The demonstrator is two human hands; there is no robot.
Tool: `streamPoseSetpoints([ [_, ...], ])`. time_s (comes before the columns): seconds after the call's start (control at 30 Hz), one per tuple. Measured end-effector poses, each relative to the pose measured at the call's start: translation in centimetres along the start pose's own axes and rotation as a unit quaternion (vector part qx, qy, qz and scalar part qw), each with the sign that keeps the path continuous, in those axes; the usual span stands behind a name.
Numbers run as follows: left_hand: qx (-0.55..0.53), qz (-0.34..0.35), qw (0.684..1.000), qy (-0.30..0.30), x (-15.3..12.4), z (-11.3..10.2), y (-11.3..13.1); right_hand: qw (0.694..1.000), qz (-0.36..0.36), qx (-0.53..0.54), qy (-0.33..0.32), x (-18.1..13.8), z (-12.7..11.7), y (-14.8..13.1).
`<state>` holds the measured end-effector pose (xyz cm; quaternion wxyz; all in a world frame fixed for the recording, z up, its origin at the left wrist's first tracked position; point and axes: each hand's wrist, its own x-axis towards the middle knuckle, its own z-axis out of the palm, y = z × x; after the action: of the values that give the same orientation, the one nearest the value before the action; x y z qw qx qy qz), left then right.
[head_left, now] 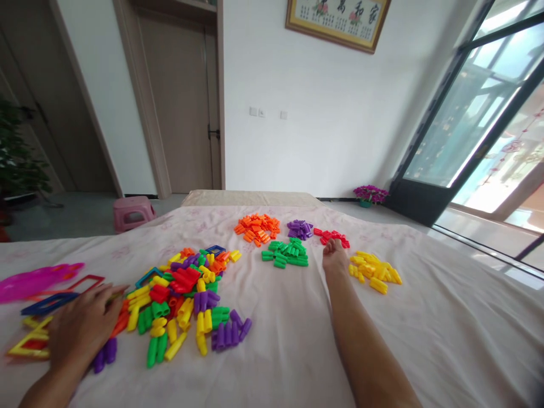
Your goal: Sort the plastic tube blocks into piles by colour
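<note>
On the left of the table, a mixed heap of plastic tube-like building pieces (182, 300) shows red, yellow, green, purple and orange. My left hand (87, 317) lies over the heap's left edge, palm down, its fingers and thumb apart and reaching toward orange pieces (122, 319). Farther off, my right hand (334, 255) is closed with curled fingers at the near edge of a small red pile (331, 235); anything inside it is hidden. Around that hand lie a green pile (287, 253), a purple pile (300, 229), an orange pile (256, 228) and a yellow pile (374, 268).
Coloured flat frames (49, 303) and a bright pink item (38, 281) lie at the far left. A pale cloth (280, 340) covers the table. Beyond it stand a pink stool (134, 213) and a pot of magenta flowers (371, 194).
</note>
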<state>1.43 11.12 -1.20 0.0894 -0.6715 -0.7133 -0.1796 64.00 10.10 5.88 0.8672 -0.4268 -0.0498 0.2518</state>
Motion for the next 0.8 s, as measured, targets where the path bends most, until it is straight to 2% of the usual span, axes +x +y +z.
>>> streamPoseSetpoints([
  [0.07,0.026,0.008,0.999,0.017,-0.2,-0.3,0.4,0.997,-0.001,-0.034,-0.070,-2.2,1.2,2.1],
  [0.1,0.036,0.011,0.999,0.023,-0.2,-0.3,0.4,0.990,-0.007,-0.070,-0.126,-3.6,1.8,3.3],
  [0.17,0.046,0.013,0.999,0.025,-0.3,-0.3,0.4,0.948,-0.038,-0.185,-0.256,-6.8,2.8,5.9],
  [0.23,0.047,0.013,0.999,0.022,-0.3,-0.2,0.3,0.869,-0.095,-0.295,-0.387,-9.7,3.6,8.2],
  [0.33,0.038,0.015,0.999,0.020,-0.2,-0.3,0.3,0.708,-0.219,-0.425,-0.519,-13.0,4.9,11.1],
  [0.4,0.034,0.015,0.999,0.018,-0.2,-0.4,0.3,0.612,-0.281,-0.486,-0.557,-14.2,6.0,12.4],
  [0.43,0.033,0.014,0.999,0.017,-0.3,-0.4,0.3,0.573,-0.299,-0.511,-0.567,-14.7,6.5,12.9],
  [0.5,0.027,0.013,0.999,0.018,-0.3,-0.5,0.3,0.515,-0.313,-0.556,-0.573,-15.2,7.6,13.5],
  [0.57,0.018,0.019,0.999,0.024,-0.4,-0.5,0.3,0.477,-0.310,-0.593,-0.570,-15.6,8.5,13.9],
  [0.63,0.010,0.027,0.999,0.029,-0.6,-0.5,0.3,0.457,-0.310,-0.614,-0.564,-15.8,9.0,13.8],
  [0.7,0.006,0.033,0.999,0.032,-0.7,-0.4,0.2,0.456,-0.309,-0.622,-0.557,-15.9,9.1,13.6],
  [0.8,0.005,0.043,0.998,0.037,-0.8,-0.2,0.0,0.477,-0.303,-0.620,-0.545,-15.7,8.3,13.0],
])
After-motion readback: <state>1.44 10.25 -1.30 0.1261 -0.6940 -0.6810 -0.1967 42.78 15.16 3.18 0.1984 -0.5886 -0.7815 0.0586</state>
